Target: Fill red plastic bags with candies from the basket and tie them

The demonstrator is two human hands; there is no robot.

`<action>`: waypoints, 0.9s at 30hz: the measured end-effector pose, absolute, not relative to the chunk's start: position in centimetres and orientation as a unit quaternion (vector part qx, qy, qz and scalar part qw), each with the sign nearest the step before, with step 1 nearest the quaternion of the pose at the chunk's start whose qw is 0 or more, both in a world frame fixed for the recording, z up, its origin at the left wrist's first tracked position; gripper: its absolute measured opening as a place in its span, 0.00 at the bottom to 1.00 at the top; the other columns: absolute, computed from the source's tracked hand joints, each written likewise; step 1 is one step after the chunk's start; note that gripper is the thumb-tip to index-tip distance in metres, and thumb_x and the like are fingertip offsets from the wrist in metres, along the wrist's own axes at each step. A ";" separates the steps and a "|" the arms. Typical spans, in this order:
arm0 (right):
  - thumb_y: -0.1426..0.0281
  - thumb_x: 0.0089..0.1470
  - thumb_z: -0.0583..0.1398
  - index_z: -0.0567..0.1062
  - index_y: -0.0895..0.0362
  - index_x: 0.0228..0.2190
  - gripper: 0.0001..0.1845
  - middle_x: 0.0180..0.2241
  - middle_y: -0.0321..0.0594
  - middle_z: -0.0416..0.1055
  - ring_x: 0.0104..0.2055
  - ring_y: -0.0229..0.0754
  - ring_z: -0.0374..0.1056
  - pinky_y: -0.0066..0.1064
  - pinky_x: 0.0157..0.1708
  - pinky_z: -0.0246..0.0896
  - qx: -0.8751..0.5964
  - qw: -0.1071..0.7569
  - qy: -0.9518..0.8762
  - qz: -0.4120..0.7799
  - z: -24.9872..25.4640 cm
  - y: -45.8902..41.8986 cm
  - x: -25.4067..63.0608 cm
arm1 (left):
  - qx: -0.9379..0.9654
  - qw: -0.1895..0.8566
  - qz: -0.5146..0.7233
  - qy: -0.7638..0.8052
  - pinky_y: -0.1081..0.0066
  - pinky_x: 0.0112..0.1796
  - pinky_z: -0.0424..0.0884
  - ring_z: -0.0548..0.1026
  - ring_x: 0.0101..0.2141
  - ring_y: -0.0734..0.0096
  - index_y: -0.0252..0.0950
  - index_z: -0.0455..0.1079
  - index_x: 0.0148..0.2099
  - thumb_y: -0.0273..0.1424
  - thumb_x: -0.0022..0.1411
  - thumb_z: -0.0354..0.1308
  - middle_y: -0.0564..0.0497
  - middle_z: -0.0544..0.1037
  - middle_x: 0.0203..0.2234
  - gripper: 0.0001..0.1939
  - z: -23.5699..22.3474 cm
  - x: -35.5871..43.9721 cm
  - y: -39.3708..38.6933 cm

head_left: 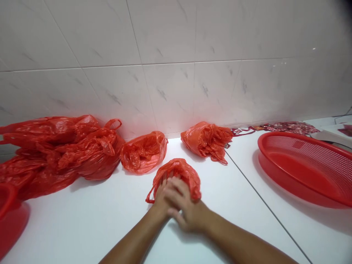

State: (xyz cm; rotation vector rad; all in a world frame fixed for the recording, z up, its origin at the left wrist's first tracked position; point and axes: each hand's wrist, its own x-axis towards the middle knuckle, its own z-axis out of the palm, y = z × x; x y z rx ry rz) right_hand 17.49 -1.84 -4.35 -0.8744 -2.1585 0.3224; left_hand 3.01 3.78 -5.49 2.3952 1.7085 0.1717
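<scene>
A red plastic bag [180, 164] lies on the white surface in front of me, its mouth turned towards me and a handle loop at its left. My left hand [162, 198] reaches into that mouth with its fingers stretched forward; the fingertips are partly hidden. Crossing over it, my right hand [188, 209] has its fingers apart and slightly blurred, close to the back of the left hand and the bag's right rim. Behind are two more red bags: an opened-out one [144, 153] on the left and a crumpled one [205, 141] on the right.
A big heap of red plastic bags [68, 150] lies at the left, behind a red plastic container [13, 220]. A red perforated basket [302, 176] stands at the right. Patterned cloth [291, 127] lies along the tiled wall [170, 91]. A dark seam [264, 200] crosses the surface.
</scene>
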 end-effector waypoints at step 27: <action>0.65 0.63 0.57 0.71 0.55 0.22 0.18 0.26 0.39 0.73 0.30 0.41 0.65 0.34 0.31 0.48 -0.694 0.234 -0.662 0.155 -3.2 2.5 23.2 | 0.759 0.165 0.180 0.604 0.67 0.26 0.53 0.68 0.24 0.67 0.41 0.54 0.26 0.37 0.65 0.58 0.56 0.68 0.20 0.19 -3.4 0.8 6.0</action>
